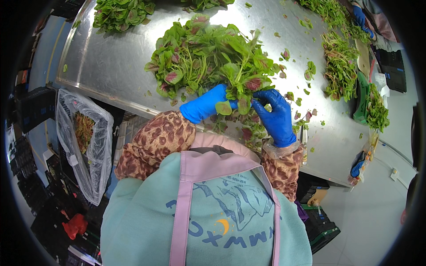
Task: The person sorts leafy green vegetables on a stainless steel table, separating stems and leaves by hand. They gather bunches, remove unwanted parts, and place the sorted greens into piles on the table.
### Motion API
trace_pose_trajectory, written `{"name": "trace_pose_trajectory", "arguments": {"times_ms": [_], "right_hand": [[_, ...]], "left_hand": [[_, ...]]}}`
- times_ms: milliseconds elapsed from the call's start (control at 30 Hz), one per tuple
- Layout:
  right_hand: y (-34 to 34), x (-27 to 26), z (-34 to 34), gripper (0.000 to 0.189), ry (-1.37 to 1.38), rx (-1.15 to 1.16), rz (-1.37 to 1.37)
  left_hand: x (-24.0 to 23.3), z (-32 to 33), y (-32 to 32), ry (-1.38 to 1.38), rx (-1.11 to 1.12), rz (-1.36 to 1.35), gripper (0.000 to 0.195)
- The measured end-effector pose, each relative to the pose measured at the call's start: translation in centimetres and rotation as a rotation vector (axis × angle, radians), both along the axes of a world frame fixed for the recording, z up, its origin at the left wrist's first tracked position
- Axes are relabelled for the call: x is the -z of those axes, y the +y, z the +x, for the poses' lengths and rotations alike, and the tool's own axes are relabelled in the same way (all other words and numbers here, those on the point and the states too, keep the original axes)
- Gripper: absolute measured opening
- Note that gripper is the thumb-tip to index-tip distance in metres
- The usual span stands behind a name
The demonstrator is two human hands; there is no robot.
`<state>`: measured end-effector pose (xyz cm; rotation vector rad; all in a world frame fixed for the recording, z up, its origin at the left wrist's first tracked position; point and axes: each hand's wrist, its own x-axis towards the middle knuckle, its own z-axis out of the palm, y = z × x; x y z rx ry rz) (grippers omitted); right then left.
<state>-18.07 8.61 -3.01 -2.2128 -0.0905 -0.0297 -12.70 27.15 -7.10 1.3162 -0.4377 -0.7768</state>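
Note:
My left hand [209, 103], in a blue glove, grips a sprig of red-and-green amaranth [244, 71] near its lower end. Leaves cover most of those fingers. My gloved right hand [274, 116] is at the sprig's right side, with thumb and forefinger tips close against its lower leaves; whether they pinch a leaf is hard to see. Just beyond both hands lies a large heap of amaranth [186, 60] on the stainless steel table [109, 66]. Loose leaves [249, 129] are scattered beneath my hands, along the near edge. A knife [304, 146] rests beside my right sleeve.
More amaranth [123, 15] is piled at the far left, and long bunches [339, 66] lie at right beside a green holder [361, 98]. Another person's gloved hand [359, 16] works there. A plastic-lined crate [106, 133] with plant stems stands left; dark crates [321, 226] sit lower right.

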Motion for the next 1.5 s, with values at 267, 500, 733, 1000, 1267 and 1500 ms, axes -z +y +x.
{"name": "trace_pose_trajectory", "arguments": {"times_ms": [267,500,733,1000,1267,1500], "right_hand": [[-2.6,5.7,0.0,0.03,0.215,0.382,-0.11],[-1.4,6.2,0.8,0.037,0.545,0.141,-0.586],[-3.4,4.0,0.2,0.021,0.524,0.381,0.434],[-0.6,2.4,0.2,0.02,0.358,0.291,0.583],[1.8,1.7,0.3,0.023,0.317,0.232,0.531],[2.4,3.8,-1.3,0.025,0.089,-0.466,-0.211]], "left_hand": [[4.0,1.0,3.6,0.042,-0.335,0.126,0.042],[3.6,0.7,3.6,0.236,-0.422,-0.045,0.043],[0.9,0.7,3.3,0.287,-0.312,-0.05,0.041],[-0.1,-0.7,1.7,0.235,-0.061,-0.124,0.036],[-1.2,1.1,2.6,0.104,-0.047,0.119,0.028],[2.0,1.7,5.7,0.361,-0.353,-0.078,0.033]]}}
